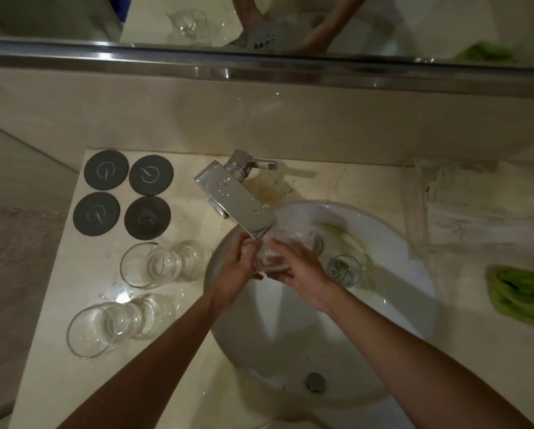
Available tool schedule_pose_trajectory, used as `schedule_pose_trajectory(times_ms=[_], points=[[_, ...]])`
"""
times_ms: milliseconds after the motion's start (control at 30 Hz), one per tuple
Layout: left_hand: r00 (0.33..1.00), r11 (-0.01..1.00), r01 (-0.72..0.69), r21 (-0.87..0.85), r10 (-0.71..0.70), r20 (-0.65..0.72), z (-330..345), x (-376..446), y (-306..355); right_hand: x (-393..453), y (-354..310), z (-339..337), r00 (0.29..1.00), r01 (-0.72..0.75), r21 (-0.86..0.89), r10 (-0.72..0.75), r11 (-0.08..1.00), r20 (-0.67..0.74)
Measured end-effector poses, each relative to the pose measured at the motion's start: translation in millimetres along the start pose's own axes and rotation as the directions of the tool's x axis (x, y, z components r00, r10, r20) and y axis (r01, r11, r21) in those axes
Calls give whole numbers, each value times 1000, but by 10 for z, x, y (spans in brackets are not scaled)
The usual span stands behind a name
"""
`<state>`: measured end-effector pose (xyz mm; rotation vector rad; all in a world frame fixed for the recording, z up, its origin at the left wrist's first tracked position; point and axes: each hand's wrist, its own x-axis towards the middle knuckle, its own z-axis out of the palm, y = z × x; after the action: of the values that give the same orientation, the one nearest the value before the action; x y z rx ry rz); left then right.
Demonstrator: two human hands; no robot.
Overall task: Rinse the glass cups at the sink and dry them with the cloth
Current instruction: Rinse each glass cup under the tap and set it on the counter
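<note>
Under the chrome tap I hold a glass cup over the white sink, with water running onto it. My left hand grips its left side and my right hand curls round its right side. Another glass cup stands in the basin, right of my hands. Two glass cups stand on the counter, left of the sink. A green cloth lies on the counter at the far right.
Several dark round coasters lie at the counter's back left. A pale folded towel lies at the back right. A mirror with a metal ledge runs along the wall behind. The overflow drain sits at the basin's near side.
</note>
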<state>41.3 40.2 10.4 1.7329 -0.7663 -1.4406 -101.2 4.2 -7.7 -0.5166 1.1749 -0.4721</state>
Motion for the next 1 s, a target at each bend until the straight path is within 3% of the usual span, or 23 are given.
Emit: schedule_pose_trajectory(times_ms=[100,233,300,400,500,600,767,900,1000], points=[[987,980,-162,118,161,18,9,-37,12,34,-5,20,995,-94,60,91,994,50],[991,987,-135,84,134,14,-2,35,25,68,-95,25,979,-191,-54,194,980,70],[998,997,-54,62,56,-30,-56,112,33,70,-143,23,987,-144,-84,150,986,61],[995,994,55,-94,-46,90,-98,195,4,74,-222,30,996,7,-149,6,989,86],[991,987,94,-129,-80,112,-95,198,46,91,-300,70,999,37,-194,-29,980,46],[990,995,54,-86,-42,135,-80,176,52,94,-315,93,997,-69,-2,68,998,-19],[977,961,125,-247,-76,199,-33,189,77,126,-281,32,971,-158,244,195,957,-137],[959,920,193,-342,-102,266,29,164,116,97,-234,-16,946,-232,400,301,887,-119],[962,946,144,-291,-66,264,73,140,97,107,-171,-26,941,-248,476,327,844,-89]])
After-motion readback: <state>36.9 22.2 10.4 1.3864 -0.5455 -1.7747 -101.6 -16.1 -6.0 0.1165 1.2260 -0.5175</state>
